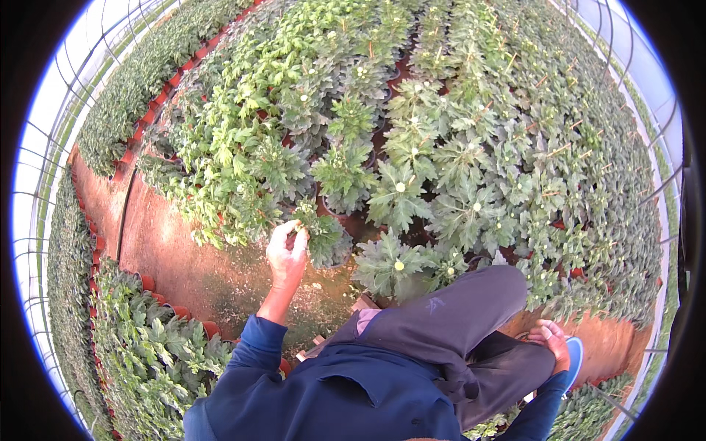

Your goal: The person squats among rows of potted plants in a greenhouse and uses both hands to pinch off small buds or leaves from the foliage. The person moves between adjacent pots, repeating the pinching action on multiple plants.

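Note:
My left hand [288,248] reaches to the top of a potted leafy plant [325,234], thumb and forefinger nearly together at its small bud cluster. Whether the fingers grip a bud is too small to tell. On the far right, my right hand [550,337] rests by my knee with its fingers curled; what lies inside them is hidden. Behind that wrist is a blue rounded rim [573,364], partly covered by the arm. Just right of the left hand's plant stands a broad-leaved plant [394,267] with a pale yellow-green bud at its centre.
Dense rows of potted plants [469,160] fill the ground ahead and to the right. Red pots [182,313] edge another bed at the lower left. A dark hose or pipe [126,215] lies on the reddish ground [165,231]. Wooden pieces [364,303] lie near my legs.

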A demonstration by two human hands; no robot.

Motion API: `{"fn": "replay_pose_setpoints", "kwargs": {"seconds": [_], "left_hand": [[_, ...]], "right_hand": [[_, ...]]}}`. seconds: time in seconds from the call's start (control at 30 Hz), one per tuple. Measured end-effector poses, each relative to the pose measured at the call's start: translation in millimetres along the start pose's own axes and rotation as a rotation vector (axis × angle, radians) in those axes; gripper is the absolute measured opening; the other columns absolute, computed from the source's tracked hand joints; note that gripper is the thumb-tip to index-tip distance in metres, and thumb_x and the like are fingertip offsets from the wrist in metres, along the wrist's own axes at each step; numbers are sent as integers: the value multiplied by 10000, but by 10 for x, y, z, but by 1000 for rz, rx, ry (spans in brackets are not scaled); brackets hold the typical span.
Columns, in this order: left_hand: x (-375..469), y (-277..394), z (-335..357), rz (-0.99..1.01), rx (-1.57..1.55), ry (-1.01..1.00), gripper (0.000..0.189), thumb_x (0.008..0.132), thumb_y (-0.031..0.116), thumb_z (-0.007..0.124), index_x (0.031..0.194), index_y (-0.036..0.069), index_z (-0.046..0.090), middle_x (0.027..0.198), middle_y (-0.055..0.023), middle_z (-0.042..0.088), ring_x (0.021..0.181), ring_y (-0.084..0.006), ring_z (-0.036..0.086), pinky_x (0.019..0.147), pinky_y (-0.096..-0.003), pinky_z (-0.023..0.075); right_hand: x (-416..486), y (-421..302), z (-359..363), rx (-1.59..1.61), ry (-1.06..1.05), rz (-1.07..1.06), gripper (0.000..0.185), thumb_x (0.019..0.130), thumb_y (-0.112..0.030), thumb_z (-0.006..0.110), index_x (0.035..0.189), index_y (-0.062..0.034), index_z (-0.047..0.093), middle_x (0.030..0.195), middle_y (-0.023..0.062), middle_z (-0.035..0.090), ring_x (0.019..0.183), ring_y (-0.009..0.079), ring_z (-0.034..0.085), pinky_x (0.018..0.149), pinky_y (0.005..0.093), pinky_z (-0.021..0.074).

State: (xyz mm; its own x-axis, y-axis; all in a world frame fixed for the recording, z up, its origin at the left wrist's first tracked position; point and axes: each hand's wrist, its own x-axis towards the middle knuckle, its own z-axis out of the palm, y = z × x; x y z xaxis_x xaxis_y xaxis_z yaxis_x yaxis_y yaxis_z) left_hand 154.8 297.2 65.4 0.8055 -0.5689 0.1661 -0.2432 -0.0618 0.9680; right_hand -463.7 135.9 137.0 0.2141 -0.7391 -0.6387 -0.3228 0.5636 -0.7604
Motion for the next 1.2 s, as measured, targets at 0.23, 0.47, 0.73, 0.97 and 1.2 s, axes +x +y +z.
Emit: {"fn": "replay_pose_setpoints", "kwargs": {"seconds": [0.23,0.47,0.73,0.97,1.2], "left_hand": [[30,-47,4,-82,-175,-4,239,874,0,601,1112,16,591,943,-41,616,756,-125,632,669,-249,535],[46,-82,-36,-166,-278,-35,238,885,-2,583,1122,20,600,938,-49,632,769,-124,628,659,-251,534],[7,81,-43,-167,-293,-63,292,927,33,522,1219,35,524,1008,-69,605,804,-147,626,673,-267,533],[58,-4,-124,-135,-318,-169,213,892,-39,534,1093,30,526,1046,-82,590,841,-172,631,725,-290,536],[74,-150,-193,-255,-379,-149,183,852,-35,601,1024,18,565,1007,-92,634,812,-173,650,682,-289,557]], "right_hand": [[-44,-26,-1,8,-25,-18,347,881,-236,631,1150,-37,542,970,146,639,874,244,655,797,353,531],[-64,-50,26,17,-32,-20,367,873,-244,635,1146,-20,536,962,140,636,867,243,654,806,348,526],[-29,-15,-10,15,-67,-26,355,892,-239,607,1152,-11,528,972,136,638,876,243,656,803,349,528],[-5,-23,-16,-30,-51,-5,303,923,-197,562,1153,-2,537,993,160,646,874,255,663,790,349,537],[78,95,-114,-59,-12,33,313,931,-227,565,1178,-36,532,1036,155,637,930,261,654,819,342,526]]}}
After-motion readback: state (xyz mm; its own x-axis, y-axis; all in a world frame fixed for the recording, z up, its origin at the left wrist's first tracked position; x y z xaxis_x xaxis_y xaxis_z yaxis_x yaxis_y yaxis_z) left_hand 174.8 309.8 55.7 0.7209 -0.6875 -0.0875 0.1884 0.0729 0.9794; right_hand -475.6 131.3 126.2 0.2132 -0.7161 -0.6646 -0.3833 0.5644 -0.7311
